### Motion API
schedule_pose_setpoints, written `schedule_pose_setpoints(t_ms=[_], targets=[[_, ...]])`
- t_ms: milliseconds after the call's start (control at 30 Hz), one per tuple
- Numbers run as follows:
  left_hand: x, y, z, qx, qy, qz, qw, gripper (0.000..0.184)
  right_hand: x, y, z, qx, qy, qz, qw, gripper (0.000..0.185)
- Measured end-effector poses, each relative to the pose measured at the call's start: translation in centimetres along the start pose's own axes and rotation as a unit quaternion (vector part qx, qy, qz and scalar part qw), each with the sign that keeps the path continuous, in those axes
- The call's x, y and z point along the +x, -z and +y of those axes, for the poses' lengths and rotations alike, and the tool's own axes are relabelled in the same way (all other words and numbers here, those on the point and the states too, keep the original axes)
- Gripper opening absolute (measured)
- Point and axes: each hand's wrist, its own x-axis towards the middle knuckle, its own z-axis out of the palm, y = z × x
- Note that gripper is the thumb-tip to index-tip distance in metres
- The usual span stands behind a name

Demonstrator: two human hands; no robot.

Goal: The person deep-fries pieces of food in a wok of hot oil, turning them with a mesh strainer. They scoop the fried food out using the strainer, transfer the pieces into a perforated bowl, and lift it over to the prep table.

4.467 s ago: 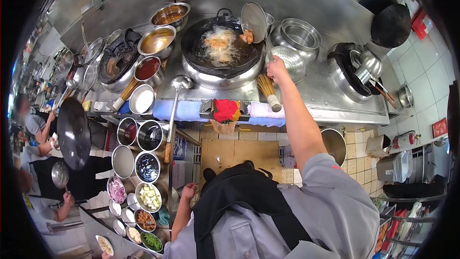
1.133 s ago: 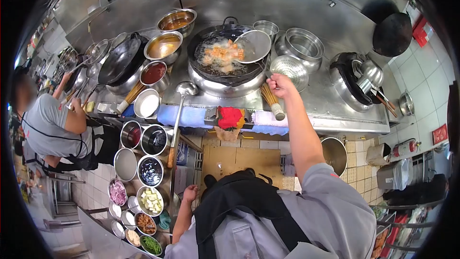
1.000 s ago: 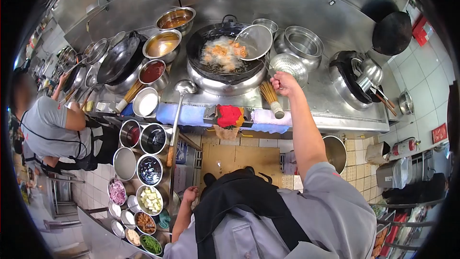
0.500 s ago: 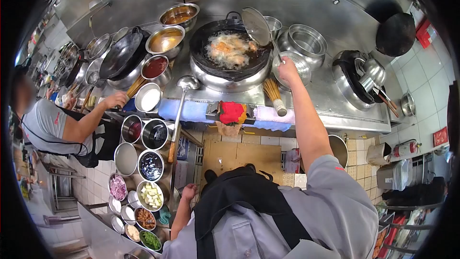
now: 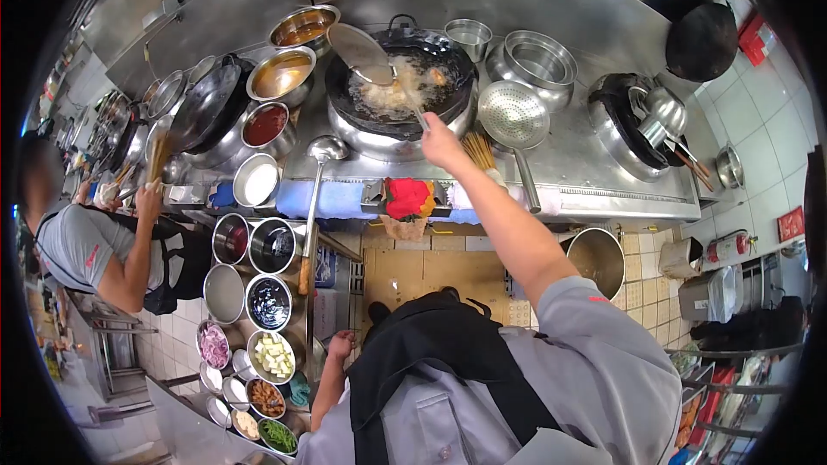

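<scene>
My right hand grips the handle of a round mesh skimmer. The skimmer's head hangs tilted above the left side of a black wok. Inside the wok, pieces of food fry in bubbling oil. My left hand hangs low beside my body with its fingers curled, apart from the pans near it. To the right of the wok lie a perforated strainer and a bamboo brush, partly behind my right forearm. A long-handled ladle rests left of the wok.
Bowls of sauce line the stove's left. Several ingredient containers stand on the counter at my left. A co-worker on the left raises a bamboo brush. Another wok and a large pot are at right.
My right hand has swung the skimmer left, from the wok's right edge to above its left side. The co-worker's hand has lifted a brush away from the counter and to the left.
</scene>
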Motion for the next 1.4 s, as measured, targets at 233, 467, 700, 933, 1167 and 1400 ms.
schedule_pose_setpoints(t_ms=[233,467,700,933,1167,1400], targets=[[2.0,-0.4,-1.5,-0.081,-0.009,0.002,0.997,0.023,-3.2,-0.6,4.4,-0.097,-0.003,0.004,0.995,0.034],[-0.6,-0.5,-1.5,0.001,0.013,0.003,1.0,0.026,-5.2,3.9,4.5,-0.083,0.026,0.039,0.995,0.031],[-0.2,0.4,-2.3,-0.022,0.032,-0.003,0.999,0.027,-3.8,8.3,3.8,-0.026,-0.015,0.149,0.988,0.026],[1.3,-0.2,2.0,0.071,-0.024,-0.023,0.997,0.027,-0.3,5.6,6.7,-0.021,-0.069,0.186,0.98,0.03],[3.5,-2.0,15.7,0.217,-0.337,0.129,0.907,0.023,-5.3,8.8,10.0,0.091,-0.068,0.253,0.961,0.03],[1.8,-5.5,36.7,0.213,-0.596,0.202,0.747,0.009,-15.0,12.4,15.6,-0.128,-0.095,0.247,0.956,0.034]])
